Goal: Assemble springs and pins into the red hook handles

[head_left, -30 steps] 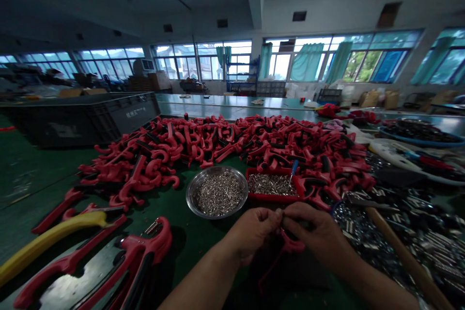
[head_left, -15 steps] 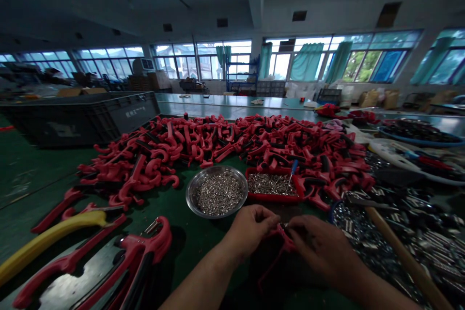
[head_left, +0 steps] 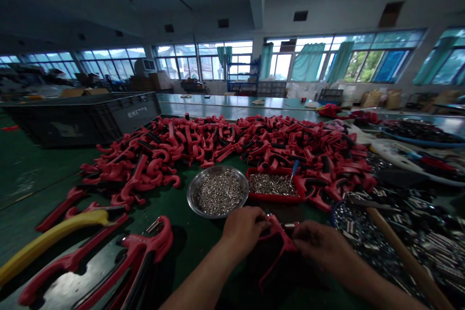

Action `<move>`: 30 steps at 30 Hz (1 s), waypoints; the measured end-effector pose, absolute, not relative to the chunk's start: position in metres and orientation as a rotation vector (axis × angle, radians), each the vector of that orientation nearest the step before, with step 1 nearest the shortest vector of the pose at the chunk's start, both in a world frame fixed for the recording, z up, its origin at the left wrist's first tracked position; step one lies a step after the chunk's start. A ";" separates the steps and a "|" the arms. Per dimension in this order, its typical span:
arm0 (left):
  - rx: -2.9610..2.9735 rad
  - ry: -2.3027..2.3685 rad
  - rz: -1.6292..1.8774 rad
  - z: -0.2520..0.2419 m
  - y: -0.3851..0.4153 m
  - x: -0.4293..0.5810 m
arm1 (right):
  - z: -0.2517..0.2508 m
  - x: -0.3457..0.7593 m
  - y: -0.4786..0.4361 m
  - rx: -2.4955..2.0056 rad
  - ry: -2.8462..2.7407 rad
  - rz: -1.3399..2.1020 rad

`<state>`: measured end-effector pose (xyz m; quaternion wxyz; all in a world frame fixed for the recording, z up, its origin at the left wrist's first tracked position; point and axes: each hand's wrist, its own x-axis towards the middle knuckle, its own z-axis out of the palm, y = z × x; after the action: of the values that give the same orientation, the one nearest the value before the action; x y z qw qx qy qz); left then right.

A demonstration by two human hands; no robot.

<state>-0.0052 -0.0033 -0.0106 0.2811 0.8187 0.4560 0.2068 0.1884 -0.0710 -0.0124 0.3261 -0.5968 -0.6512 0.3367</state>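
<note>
Low at the centre, both hands work on one red plastic handle part [head_left: 278,244]. My left hand [head_left: 243,230] is closed round its upper left end. My right hand [head_left: 319,244] pinches a small metal spring [head_left: 289,225] at the part's top right. Just beyond the hands stand a round steel bowl [head_left: 218,193] full of small metal pieces and a red tray [head_left: 274,186] of similar pieces with a blue-handled screwdriver [head_left: 292,173] stuck in it.
A big heap of red handle parts [head_left: 225,147] covers the green table behind the bowl. Assembled red handles [head_left: 138,256] and a yellow one [head_left: 47,240] lie at the left. A wooden-handled hammer [head_left: 395,247] rests on metal parts at the right. A dark crate [head_left: 83,116] stands far left.
Both hands have sunk lower and closer to me with the red part. The right hand has slid to the part's right side, and the spring now shows at its fingertips.
</note>
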 end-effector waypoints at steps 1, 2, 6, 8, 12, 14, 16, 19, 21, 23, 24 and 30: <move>2.190 1.209 0.553 -0.011 -0.003 -0.006 | -0.012 0.188 -0.070 -1.547 -1.710 0.881; 2.185 1.193 0.553 -0.012 -0.002 -0.006 | -0.011 0.187 -0.069 -1.533 -1.712 0.881; 2.097 1.140 0.593 -0.015 -0.001 -0.006 | -0.013 0.182 -0.064 -1.523 -1.696 0.859; 2.049 1.130 0.631 -0.017 -0.003 -0.004 | -0.016 0.179 -0.063 -1.535 -1.680 0.837; 2.106 1.109 0.699 -0.016 -0.008 0.003 | -0.023 0.178 -0.063 -1.541 -1.677 0.828; 2.154 1.127 0.695 -0.014 -0.011 0.004 | -0.025 0.179 -0.064 -1.558 -1.690 0.798; 2.211 1.175 0.655 -0.012 -0.011 0.004 | -0.024 0.181 -0.065 -1.589 -1.713 0.729; 2.295 1.278 0.576 -0.011 -0.011 0.003 | -0.024 0.182 -0.068 -1.629 -1.777 0.576; 2.320 1.323 0.521 -0.011 -0.010 0.002 | -0.025 0.182 -0.069 -1.642 -1.825 0.477; 2.336 1.335 0.469 -0.012 -0.009 0.001 | -0.029 0.180 -0.070 -1.650 -1.863 0.400; 2.342 1.334 0.452 -0.012 -0.009 0.001 | -0.031 0.179 -0.071 -1.655 -1.876 0.367; 2.359 1.301 0.445 -0.013 -0.007 -0.002 | -0.038 0.171 -0.070 -1.706 -1.912 0.223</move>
<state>-0.0016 -0.0070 -0.0128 0.2040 0.8458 0.4665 0.1595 0.1710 -0.0704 -0.0376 0.2808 -0.6364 -0.7136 0.0832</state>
